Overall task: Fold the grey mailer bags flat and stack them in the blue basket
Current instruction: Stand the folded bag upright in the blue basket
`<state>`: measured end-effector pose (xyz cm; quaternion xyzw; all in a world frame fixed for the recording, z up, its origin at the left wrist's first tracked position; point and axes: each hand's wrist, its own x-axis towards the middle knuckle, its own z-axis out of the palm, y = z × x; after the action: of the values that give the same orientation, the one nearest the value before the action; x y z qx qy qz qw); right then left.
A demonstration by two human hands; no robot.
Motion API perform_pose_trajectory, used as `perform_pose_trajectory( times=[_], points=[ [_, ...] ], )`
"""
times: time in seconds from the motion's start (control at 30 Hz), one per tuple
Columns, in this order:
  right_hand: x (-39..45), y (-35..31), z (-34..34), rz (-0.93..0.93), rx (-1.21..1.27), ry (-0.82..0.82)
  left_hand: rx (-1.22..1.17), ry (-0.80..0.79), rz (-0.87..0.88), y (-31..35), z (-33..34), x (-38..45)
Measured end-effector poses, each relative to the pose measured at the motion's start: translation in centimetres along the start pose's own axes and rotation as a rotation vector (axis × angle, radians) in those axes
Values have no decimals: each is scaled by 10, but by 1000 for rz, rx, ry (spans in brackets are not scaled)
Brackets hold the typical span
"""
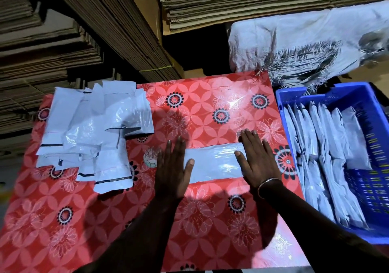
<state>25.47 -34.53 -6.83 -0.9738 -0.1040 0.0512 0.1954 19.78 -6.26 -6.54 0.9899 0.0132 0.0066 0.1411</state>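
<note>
Head view: folded mailer bag (212, 163) lies seemingly pressed between both hands' straight fingers (174, 150).

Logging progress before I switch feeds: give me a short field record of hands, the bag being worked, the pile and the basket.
left hand: flat, pressing the left end of the bag
right hand: flat, pressing the right end of the bag
bag: folded into a strip, lying on the table between the hands
pile: loose unfolded bags, table's far left
basket: right of table, holds rows of folded bags
</note>
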Motion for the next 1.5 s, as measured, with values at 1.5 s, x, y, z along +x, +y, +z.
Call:
perform_pose_trajectory(
  times=[1.5],
  points=[
    [-132, 3, -100, 787, 1078, 325, -1086, -686, -1, 225, -25, -53]
  ],
)
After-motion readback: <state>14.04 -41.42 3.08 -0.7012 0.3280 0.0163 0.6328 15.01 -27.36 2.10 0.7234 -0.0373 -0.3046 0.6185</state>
